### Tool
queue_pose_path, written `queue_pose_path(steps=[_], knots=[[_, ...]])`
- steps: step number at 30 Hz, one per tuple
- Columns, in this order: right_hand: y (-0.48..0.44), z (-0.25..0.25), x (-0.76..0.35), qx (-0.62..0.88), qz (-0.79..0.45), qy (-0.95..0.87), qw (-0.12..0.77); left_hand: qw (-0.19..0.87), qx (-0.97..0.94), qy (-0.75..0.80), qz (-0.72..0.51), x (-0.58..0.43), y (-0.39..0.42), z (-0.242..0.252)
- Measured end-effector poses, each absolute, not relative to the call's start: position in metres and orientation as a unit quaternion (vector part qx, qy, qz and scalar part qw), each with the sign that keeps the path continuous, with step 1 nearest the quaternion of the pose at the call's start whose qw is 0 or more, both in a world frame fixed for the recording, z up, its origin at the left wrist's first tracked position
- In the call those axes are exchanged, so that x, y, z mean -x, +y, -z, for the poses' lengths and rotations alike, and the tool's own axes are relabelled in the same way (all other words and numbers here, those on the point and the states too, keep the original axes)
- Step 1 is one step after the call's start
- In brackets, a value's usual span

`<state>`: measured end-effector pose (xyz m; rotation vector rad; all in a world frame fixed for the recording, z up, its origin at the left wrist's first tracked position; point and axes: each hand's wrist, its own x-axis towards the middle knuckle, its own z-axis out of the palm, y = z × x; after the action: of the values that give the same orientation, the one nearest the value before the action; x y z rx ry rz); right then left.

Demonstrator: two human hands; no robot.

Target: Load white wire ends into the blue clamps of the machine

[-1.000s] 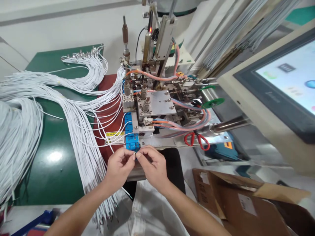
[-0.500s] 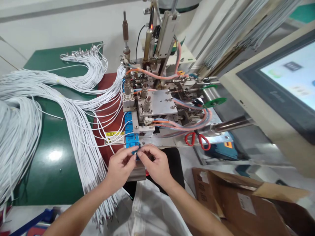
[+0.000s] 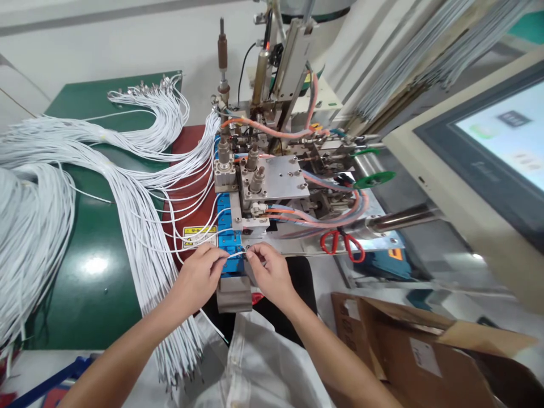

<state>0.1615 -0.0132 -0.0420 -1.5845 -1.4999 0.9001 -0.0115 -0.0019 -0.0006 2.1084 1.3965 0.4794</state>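
Note:
My left hand [image 3: 199,276] and my right hand [image 3: 268,272] meet at the near end of a row of blue fixture blocks [image 3: 225,226] on a small metal machine [image 3: 272,181]. Both hands pinch one thin white wire [image 3: 235,255] stretched between their fingertips, right over the nearest blue block. More white wires [image 3: 187,187] lie across the red panel into the other blue blocks. A grey metal plate [image 3: 234,294] sits just below my hands.
Big bundles of white wires [image 3: 63,187] cover the green table [image 3: 97,283] at left. Red-handled scissors [image 3: 342,243] lie on the machine base at right. A touchscreen panel [image 3: 488,153] stands far right. An open cardboard box [image 3: 420,351] sits at lower right.
Both hands have moved up and apart a little, from pinching together below the blue blocks to holding the wire stretched across the nearest block. The view shifted slightly.

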Motion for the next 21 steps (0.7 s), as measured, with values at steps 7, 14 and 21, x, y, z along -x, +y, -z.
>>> queue_pose_path(steps=[7,14,21], knots=[[-0.008,0.038,-0.162,0.647,-0.344,-0.597,0.325,0.244,-0.785,0.549,-0.153,0.005,0.004,0.005],[-0.003,0.042,-0.170,0.607,-0.349,-0.648,0.299,0.240,-0.792,0.536,-0.165,0.007,0.005,0.006],[0.005,0.046,-0.167,0.563,-0.222,-0.739,0.295,0.228,-0.809,0.511,-0.181,0.009,0.005,0.011]])
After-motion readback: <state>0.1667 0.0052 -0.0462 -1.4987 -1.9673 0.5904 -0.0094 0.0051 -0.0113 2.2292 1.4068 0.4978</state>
